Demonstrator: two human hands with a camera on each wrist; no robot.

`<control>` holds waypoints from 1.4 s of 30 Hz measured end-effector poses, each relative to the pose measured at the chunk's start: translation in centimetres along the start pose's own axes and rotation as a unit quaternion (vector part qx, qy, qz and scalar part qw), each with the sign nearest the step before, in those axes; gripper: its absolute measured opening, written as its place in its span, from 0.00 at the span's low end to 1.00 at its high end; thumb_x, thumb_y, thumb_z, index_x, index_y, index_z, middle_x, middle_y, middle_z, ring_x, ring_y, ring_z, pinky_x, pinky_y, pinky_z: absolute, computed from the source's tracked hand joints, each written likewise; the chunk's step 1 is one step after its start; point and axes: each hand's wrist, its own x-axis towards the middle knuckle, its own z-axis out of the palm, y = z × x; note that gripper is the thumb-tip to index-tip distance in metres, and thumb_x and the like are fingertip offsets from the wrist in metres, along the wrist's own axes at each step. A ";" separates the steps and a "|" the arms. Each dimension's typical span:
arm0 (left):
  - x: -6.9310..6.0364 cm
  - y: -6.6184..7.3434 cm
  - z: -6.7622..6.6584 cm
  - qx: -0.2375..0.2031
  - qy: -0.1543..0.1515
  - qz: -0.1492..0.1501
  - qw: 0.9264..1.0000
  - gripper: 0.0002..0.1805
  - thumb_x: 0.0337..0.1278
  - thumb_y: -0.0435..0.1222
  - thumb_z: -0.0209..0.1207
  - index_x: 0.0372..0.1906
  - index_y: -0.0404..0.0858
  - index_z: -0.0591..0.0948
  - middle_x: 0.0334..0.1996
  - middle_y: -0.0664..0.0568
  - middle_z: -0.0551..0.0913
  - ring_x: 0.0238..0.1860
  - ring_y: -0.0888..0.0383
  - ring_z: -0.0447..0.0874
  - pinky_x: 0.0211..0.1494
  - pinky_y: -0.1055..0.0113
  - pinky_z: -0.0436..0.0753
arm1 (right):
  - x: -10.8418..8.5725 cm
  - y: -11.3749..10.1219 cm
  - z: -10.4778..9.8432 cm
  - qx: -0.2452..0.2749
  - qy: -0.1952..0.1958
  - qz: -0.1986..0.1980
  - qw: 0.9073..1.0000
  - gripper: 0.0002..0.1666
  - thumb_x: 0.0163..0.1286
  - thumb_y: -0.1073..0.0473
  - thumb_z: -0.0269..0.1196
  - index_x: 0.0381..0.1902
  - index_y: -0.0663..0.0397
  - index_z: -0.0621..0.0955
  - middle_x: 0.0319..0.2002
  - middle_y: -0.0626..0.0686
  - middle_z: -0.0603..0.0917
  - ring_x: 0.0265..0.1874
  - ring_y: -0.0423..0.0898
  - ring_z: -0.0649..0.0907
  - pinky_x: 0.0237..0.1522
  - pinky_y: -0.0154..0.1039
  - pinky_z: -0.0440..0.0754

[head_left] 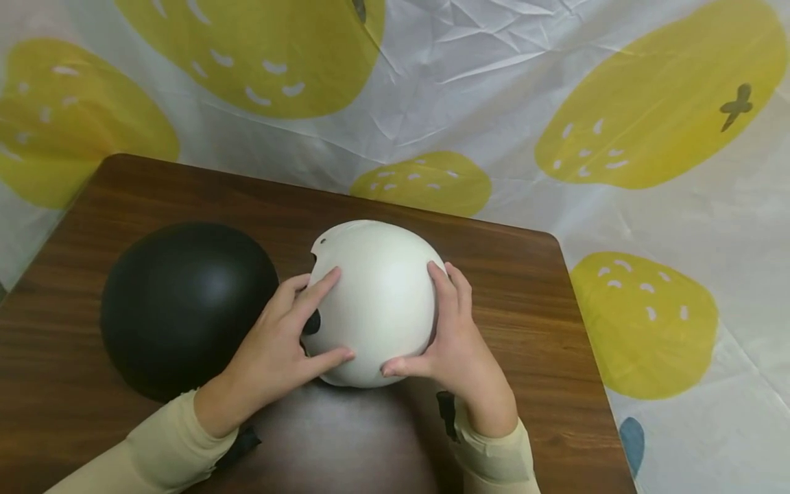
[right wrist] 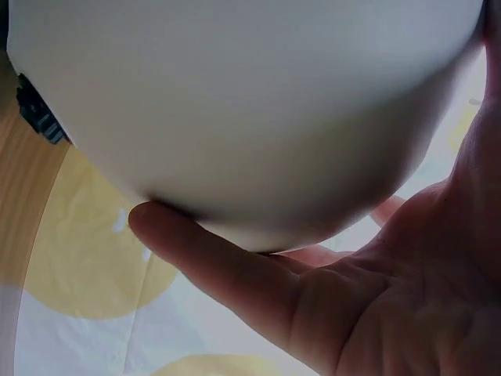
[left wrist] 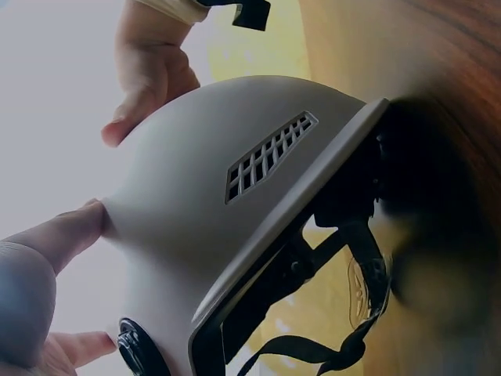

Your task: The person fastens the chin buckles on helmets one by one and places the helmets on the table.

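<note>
Farthest left, the surface [head_left: 68, 274] ended in a slanting edge, with a strip of bare wood between that edge and a smooth black dome [head_left: 185, 309]. The dome sat just left of my left hand [head_left: 271, 350], so I had little open room on that side. My left hand was clamped on the white helmet [head_left: 376, 302], its fingers spread over the left flank and its thumb on the side nearer me. The helmet was between my two hands; from my left wrist I saw its slotted vent [left wrist: 270, 157], its rim [left wrist: 290, 215] and a black strap [left wrist: 301, 348] below. I could not tell whether the rim touched the surface. My right hand [head_left: 459, 343] was clamped on the helmet's right flank, thumb likewise toward me. Right of that hand, bare wood ran out to the right edge; beyond both hands, a narrower band reached the far edge, with a printed cloth [head_left: 450, 103] behind it. Counted from my head: one black dome, one white helmet, two hands, five yellow shapes [head_left: 642, 322] on the cloth.
</note>
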 end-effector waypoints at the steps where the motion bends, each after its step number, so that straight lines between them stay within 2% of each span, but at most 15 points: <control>1: 0.0 0.0 0.0 0.003 0.003 0.005 1.000 0.59 0.47 0.47 0.85 0.83 0.45 0.65 0.66 0.33 0.71 0.58 0.38 0.76 0.54 0.41 0.81 | 0.0 0.0 0.0 0.003 0.001 -0.002 1.000 0.87 0.40 0.14 0.74 0.86 0.49 0.48 0.80 0.70 0.45 0.77 0.74 0.60 0.67 0.70 0.72; 4: -0.1 0.0 -0.1 0.017 0.014 0.025 0.999 0.59 0.46 0.48 0.85 0.83 0.44 0.66 0.65 0.32 0.71 0.55 0.37 0.76 0.53 0.41 0.81 | 0.2 0.2 0.1 0.011 0.002 -0.011 1.000 0.87 0.41 0.11 0.70 0.85 0.51 0.48 0.80 0.71 0.46 0.78 0.73 0.57 0.68 0.71 0.70; 6: -0.1 0.0 -0.2 0.027 0.024 0.042 0.998 0.56 0.50 0.53 0.82 0.83 0.44 0.67 0.65 0.31 0.71 0.54 0.36 0.77 0.52 0.41 0.81 | 0.2 0.3 0.2 0.014 0.002 -0.016 1.000 0.87 0.41 0.10 0.68 0.85 0.52 0.48 0.80 0.72 0.47 0.79 0.72 0.55 0.68 0.71 0.69; 10: -0.1 0.0 -0.4 0.038 0.048 0.073 0.995 0.49 0.62 0.66 0.66 0.80 0.44 0.71 0.63 0.29 0.72 0.53 0.34 0.78 0.50 0.39 0.82 | 0.4 0.3 0.2 0.026 -0.001 -0.015 1.000 0.87 0.41 0.10 0.68 0.84 0.53 0.47 0.80 0.72 0.48 0.81 0.70 0.51 0.70 0.72 0.66; 13: -0.1 0.1 -0.4 0.044 0.064 0.087 0.993 0.47 0.65 0.71 0.56 0.78 0.45 0.74 0.62 0.29 0.74 0.52 0.33 0.79 0.49 0.38 0.83 | 0.3 0.2 0.2 0.037 -0.008 -0.012 0.999 0.87 0.41 0.11 0.68 0.84 0.53 0.46 0.81 0.70 0.47 0.82 0.70 0.48 0.71 0.73 0.63; 19: -0.1 0.1 -0.5 0.052 0.074 0.101 0.991 0.47 0.63 0.72 0.57 0.76 0.45 0.77 0.62 0.28 0.74 0.53 0.33 0.78 0.51 0.37 0.82 | 0.1 0.2 0.4 0.044 -0.005 -0.037 0.998 0.86 0.45 0.12 0.68 0.83 0.56 0.44 0.82 0.70 0.44 0.82 0.72 0.43 0.72 0.76 0.58; 24: 0.0 0.1 -0.6 0.049 0.077 0.101 0.991 0.47 0.63 0.72 0.58 0.75 0.45 0.78 0.61 0.28 0.74 0.53 0.33 0.78 0.52 0.38 0.82 | 0.2 0.0 0.5 0.063 0.009 -0.052 0.997 0.81 0.52 0.14 0.67 0.83 0.54 0.44 0.84 0.68 0.34 0.83 0.68 0.36 0.71 0.78 0.54; 27: 0.0 0.2 -0.5 0.047 0.077 0.096 0.991 0.47 0.62 0.73 0.57 0.75 0.46 0.79 0.61 0.28 0.75 0.54 0.33 0.79 0.51 0.37 0.82 | 0.3 -0.3 0.6 0.084 0.024 -0.051 0.995 0.76 0.56 0.18 0.69 0.82 0.54 0.45 0.85 0.66 0.31 0.82 0.68 0.33 0.72 0.78 0.49; 29: 0.0 0.2 -0.5 0.045 0.073 0.089 0.992 0.47 0.62 0.73 0.58 0.75 0.46 0.78 0.61 0.29 0.75 0.54 0.32 0.79 0.51 0.37 0.82 | 0.4 -0.4 0.7 0.092 0.035 -0.046 0.994 0.75 0.56 0.20 0.71 0.80 0.55 0.47 0.85 0.64 0.33 0.83 0.67 0.36 0.73 0.77 0.50; 32: 0.0 0.2 -0.5 0.026 0.057 0.072 0.995 0.47 0.58 0.68 0.68 0.77 0.47 0.77 0.64 0.30 0.73 0.57 0.33 0.78 0.53 0.37 0.82 | 0.5 -0.6 0.7 0.096 0.045 -0.033 0.994 0.75 0.52 0.24 0.77 0.78 0.55 0.50 0.86 0.61 0.39 0.84 0.64 0.44 0.74 0.73 0.55; 34: 0.0 0.2 -0.5 0.004 0.040 0.049 0.998 0.49 0.52 0.61 0.78 0.78 0.49 0.75 0.66 0.32 0.72 0.59 0.35 0.78 0.54 0.38 0.83 | 0.5 -0.7 0.5 0.098 0.043 -0.021 0.994 0.76 0.50 0.28 0.82 0.79 0.53 0.51 0.86 0.60 0.44 0.83 0.61 0.51 0.73 0.71 0.61; 36: 0.0 0.2 -0.6 -0.026 0.022 0.021 0.999 0.52 0.47 0.52 0.84 0.79 0.51 0.73 0.68 0.36 0.71 0.63 0.38 0.76 0.56 0.40 0.83 | 0.4 -0.7 0.3 0.094 0.040 -0.018 0.995 0.77 0.49 0.32 0.85 0.80 0.52 0.50 0.85 0.62 0.46 0.83 0.61 0.53 0.72 0.70 0.63; 38: 0.0 0.3 -0.7 -0.060 0.006 -0.006 0.998 0.55 0.45 0.46 0.86 0.81 0.50 0.71 0.71 0.40 0.70 0.67 0.41 0.74 0.61 0.40 0.81 | 0.4 -0.8 0.0 0.080 0.037 -0.017 0.996 0.81 0.46 0.36 0.87 0.84 0.51 0.50 0.84 0.63 0.48 0.83 0.61 0.53 0.73 0.70 0.62; 42: 0.2 0.5 -0.7 -0.110 -0.015 -0.050 0.992 0.60 0.46 0.41 0.85 0.83 0.45 0.63 0.75 0.44 0.69 0.73 0.45 0.70 0.68 0.39 0.75 | 0.2 -0.9 -0.6 0.053 0.027 0.013 0.998 0.84 0.41 0.41 0.89 0.88 0.41 0.50 0.84 0.62 0.48 0.81 0.63 0.55 0.71 0.70 0.65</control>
